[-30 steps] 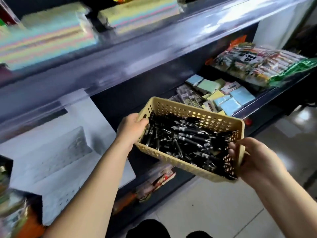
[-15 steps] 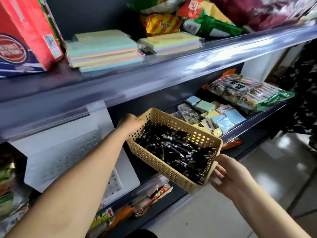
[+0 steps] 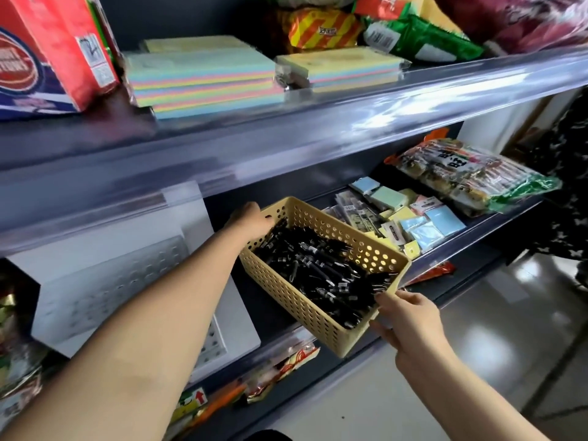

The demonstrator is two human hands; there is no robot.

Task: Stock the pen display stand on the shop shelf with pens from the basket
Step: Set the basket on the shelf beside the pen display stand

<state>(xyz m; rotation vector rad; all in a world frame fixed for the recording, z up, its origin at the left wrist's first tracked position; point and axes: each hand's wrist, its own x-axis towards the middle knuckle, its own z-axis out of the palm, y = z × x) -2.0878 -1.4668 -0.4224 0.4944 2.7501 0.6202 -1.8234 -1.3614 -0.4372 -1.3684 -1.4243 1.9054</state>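
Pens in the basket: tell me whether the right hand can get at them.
Probably: the pens lie uncovered in the open-topped basket beside the right hand, though it grips the rim.

Tan basket point(image 3: 286, 297) with a grid of round holes, black pens point(image 3: 318, 275), white display stand point(image 3: 105, 281) with rows of holes at left, pastel rainbow-striped paper stack point(image 3: 203, 84), red-and-blue box point(image 3: 57, 43) far left, orange-and-yellow striped packet point(image 3: 321, 28), pastel blue notepads point(image 3: 444, 218) right

Perforated beige plastic basket point(image 3: 296, 300) of black pens point(image 3: 318, 272), held broadside to the shelf point(image 3: 477, 241) one second earlier, now turned end-on, its far end carried in beside the white perforated display stand point(image 3: 127, 281); right hand point(image 3: 410, 319) shifted from gripping the short end wall to pinching the near corner
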